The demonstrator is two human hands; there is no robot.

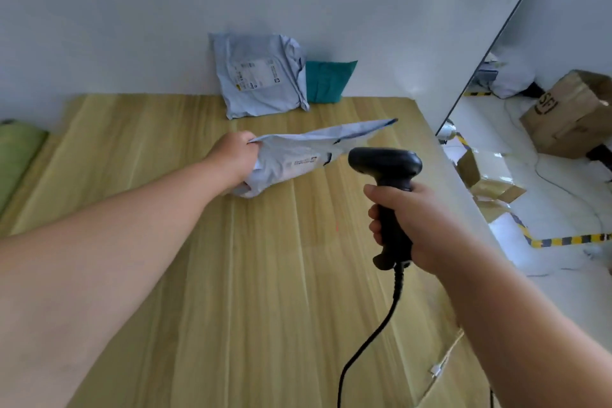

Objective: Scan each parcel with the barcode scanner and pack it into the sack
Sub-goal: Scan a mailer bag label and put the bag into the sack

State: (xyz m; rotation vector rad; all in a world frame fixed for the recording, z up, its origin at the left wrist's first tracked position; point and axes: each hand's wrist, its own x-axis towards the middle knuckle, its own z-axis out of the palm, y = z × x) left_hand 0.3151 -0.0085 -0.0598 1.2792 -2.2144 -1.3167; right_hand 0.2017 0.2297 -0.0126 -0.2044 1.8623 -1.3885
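My left hand (236,156) grips the near end of a pale grey parcel bag (298,159) and holds it tilted above the wooden table (265,275); part of its white label faces me. My right hand (417,225) is wrapped round the handle of a black barcode scanner (385,164), whose head points toward that parcel from the right. The scanner's black cable (371,341) hangs down to the bottom edge. A second grey parcel (261,76) with a label leans on the back wall, with a teal parcel (326,81) beside it. A green sack (16,156) shows at the left edge.
The white wall runs along the table's far side. The table's right edge drops to a white floor with cardboard boxes (569,113), flattened cardboard (490,189) and yellow-black tape (569,238). A small red light dot (337,228) lies on the tabletop.
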